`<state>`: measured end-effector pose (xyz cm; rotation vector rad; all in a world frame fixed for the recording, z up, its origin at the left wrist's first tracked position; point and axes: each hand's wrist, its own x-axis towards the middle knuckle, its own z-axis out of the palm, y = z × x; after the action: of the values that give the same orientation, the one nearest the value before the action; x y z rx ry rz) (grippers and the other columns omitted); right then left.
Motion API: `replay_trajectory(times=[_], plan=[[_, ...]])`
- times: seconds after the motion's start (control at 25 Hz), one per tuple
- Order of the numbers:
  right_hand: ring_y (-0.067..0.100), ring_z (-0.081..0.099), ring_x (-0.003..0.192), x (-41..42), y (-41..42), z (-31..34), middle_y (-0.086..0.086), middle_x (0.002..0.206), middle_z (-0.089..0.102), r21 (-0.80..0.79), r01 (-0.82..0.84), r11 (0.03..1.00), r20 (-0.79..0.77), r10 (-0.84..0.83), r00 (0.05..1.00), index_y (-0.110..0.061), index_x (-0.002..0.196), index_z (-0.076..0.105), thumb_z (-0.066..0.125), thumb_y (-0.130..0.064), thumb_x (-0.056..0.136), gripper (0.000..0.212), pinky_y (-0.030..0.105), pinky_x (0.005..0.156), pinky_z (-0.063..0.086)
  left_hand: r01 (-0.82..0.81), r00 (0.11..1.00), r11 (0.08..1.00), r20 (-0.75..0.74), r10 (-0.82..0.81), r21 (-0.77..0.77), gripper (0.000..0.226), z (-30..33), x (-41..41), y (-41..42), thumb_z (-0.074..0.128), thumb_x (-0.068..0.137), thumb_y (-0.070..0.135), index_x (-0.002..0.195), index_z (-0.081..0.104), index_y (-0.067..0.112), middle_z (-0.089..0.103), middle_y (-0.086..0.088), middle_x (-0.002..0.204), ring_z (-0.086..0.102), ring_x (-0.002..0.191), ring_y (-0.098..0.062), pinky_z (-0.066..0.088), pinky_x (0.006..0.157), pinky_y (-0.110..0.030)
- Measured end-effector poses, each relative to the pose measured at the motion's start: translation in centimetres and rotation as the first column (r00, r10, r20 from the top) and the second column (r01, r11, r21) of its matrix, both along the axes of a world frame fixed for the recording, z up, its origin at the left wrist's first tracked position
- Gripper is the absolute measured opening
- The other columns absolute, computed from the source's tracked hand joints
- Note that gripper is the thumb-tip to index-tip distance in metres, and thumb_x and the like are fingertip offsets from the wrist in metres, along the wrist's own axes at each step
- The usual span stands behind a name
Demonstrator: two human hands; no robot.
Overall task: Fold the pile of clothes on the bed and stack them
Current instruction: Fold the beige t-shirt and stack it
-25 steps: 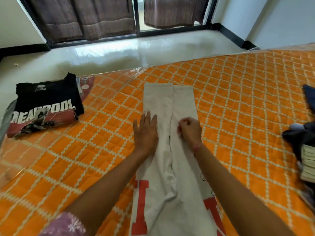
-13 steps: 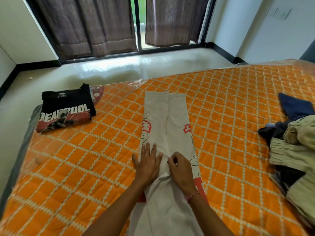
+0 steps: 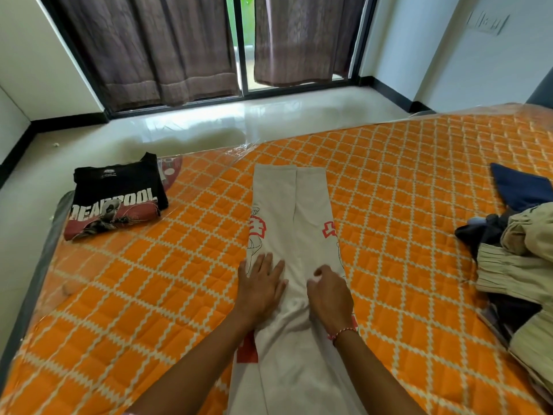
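Grey trousers (image 3: pixel 284 223) lie flat mid-bed (image 3: pixel 404 181), long axis running straight away from the person, hems at the far end. Left hand (image 3: pixel 260 283) flat on the left leg, fingers straight and spread; right hand (image 3: pixel 330 295) on the right leg, fingers curled, grip unclear. Unfolded pile (image 3: pixel 520 253) right of the trousers, folded black shirt (image 3: pixel 115 196) left.

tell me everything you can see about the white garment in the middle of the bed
The white garment looks like soft cotton with red and outline prints. Both long sides are folded in to meet at a centre seam, making a narrow strip that lies flat on the orange mattress. The left hand presses flat on it; the right hand rests on it, fingers curled.
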<state>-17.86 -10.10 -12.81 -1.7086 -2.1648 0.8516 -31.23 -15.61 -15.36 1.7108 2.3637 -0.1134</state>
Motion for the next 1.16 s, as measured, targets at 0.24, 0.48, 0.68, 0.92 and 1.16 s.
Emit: replay_trajectory(times=[0.24, 0.48, 0.68, 0.92, 1.16], plan=[[0.019, 0.063, 0.081, -7.6, 9.5, -0.3, 0.005, 0.084, 0.066, -0.378, 0.028, 0.926, -0.500, -0.229, 0.835, -0.003, 0.092, 0.069, 0.066, -0.020, 0.088, 0.018, 0.030, 0.076, 0.052, -0.067, 0.997, 0.995, -0.023, 0.069, 0.073, 0.061, 0.2, -3.9, 5.3, 0.008, 0.099, 0.051, 0.153, 0.003, 0.023, 0.001, -0.007, 0.160, -0.002, 0.148, -0.020, 0.003, 0.115, -0.045], [0.011, 0.053, 0.047, -10.8, 14.2, -0.9, 0.008, 0.065, 0.059, -0.690, 0.013, 0.724, -0.492, -0.482, 0.725, -0.006, 0.074, 0.062, 0.052, 0.002, 0.090, 0.021, 0.018, 0.045, 0.047, -0.030, 0.999, 0.979, 0.032, 0.024, 0.202, 0.105, -2.7, -4.6, 6.9, -0.031, 0.066, 0.075, 0.152, 0.003, 0.027, -0.005, -0.001, 0.160, -0.009, 0.147, -0.016, -0.012, 0.113, -0.043], [0.028, 0.064, 0.078, -12.5, 14.8, -1.6, 0.014, 0.086, 0.066, -0.460, 0.151, 0.875, -0.323, -0.323, 0.889, -0.002, 0.084, 0.065, 0.067, -0.021, 0.080, 0.019, 0.031, 0.067, 0.052, -0.034, 0.999, 0.965, 0.020, 0.030, 0.261, 0.095, -3.9, -4.6, 6.7, -0.016, 0.076, 0.075, 0.152, 0.014, 0.026, 0.005, -0.003, 0.160, -0.001, 0.147, -0.017, -0.013, 0.111, -0.042], [0.018, 0.043, 0.041, -11.7, 15.4, -0.8, 0.008, 0.054, 0.047, -0.691, 0.148, 0.707, -0.426, -0.564, 0.707, -0.006, 0.065, 0.048, 0.044, -0.005, 0.089, 0.024, 0.020, 0.040, 0.036, -0.025, 1.000, 0.981, -0.002, 0.026, 0.194, 0.092, -3.0, -4.5, 6.5, -0.014, 0.075, 0.076, 0.152, -0.004, 0.027, -0.008, -0.001, 0.160, -0.013, 0.147, -0.016, -0.016, 0.112, -0.043], [0.030, 0.060, 0.099, -11.1, 14.6, -1.7, 0.018, 0.108, 0.063, 0.186, 0.171, 0.968, -0.464, -0.067, 0.883, -0.008, 0.113, 0.058, 0.043, -0.014, 0.094, 0.025, 0.032, 0.077, 0.045, 0.032, 0.996, 0.929, -0.095, 0.003, 0.369, 0.066, -2.2, -5.0, 8.1, 0.024, 0.090, 0.055, 0.139, 0.047, 0.017, 0.040, -0.007, 0.148, 0.037, 0.138, -0.024, 0.015, 0.110, -0.048]])
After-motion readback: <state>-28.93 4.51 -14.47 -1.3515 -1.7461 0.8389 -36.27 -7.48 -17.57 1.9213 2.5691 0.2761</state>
